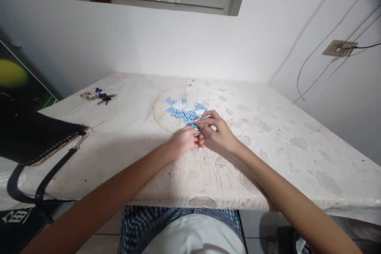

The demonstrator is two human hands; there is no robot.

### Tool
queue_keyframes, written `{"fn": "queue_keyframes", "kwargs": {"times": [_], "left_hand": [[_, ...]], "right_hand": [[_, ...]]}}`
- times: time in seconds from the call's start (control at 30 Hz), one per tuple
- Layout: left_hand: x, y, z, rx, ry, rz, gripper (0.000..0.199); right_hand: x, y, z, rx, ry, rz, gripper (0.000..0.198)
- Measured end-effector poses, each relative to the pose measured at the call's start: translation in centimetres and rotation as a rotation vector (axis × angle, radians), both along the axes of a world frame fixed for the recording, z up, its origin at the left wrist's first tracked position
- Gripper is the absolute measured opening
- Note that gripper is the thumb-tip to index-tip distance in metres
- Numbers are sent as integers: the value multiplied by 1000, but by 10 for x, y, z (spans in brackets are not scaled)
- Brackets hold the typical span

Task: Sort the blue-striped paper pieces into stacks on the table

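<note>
Small blue-and-white paper pieces lie in a loose pile at the middle of the table, some overlapping. Just in front of the pile, my left hand is closed on a small blue-and-white paper piece, held between thumb and fingers. My right hand meets it from the right, its thumb and fingers at the same piece. A few fingers of the right hand arch over the edge of the pile. The exact contact of the fingertips is partly hidden.
A patterned pale cloth covers the table. Keys lie at the left back, near a black bag with a strap. The white wall borders the far edge. A socket with cables is at the right.
</note>
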State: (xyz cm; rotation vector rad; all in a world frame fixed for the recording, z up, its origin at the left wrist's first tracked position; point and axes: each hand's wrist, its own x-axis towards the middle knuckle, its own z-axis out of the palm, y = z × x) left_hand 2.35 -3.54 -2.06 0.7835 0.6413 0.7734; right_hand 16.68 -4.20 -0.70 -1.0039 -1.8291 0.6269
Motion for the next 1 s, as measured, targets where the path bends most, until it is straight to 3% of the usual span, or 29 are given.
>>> {"fn": "queue_keyframes", "kwargs": {"times": [0.17, 0.23, 0.3, 0.6, 0.73, 0.87, 1.0], "left_hand": [[1, -4, 4, 11, 44, -4, 12], [1, -6, 6, 36, 44, -6, 11], [1, -7, 6, 58, 29, -27, 10], [0, -6, 8, 0, 20, -130, 13], [1, -6, 7, 8, 47, -123, 15], [1, -3, 4, 20, 13, -27, 13], [-1, 2, 8, -71, -29, 190, 17]], "right_hand": [[3, 0, 12, -104, 203, -8, 15], [5, 0, 14, -184, 237, 22, 21], [5, 0, 13, -212, 220, 37, 27], [-2, -4, -1, -137, 24, -52, 11], [-7, -7, -3, -189, 46, -50, 9], [-4, -1, -4, -38, -43, -186, 10], [13, 13, -6, 134, -276, -266, 19]]}}
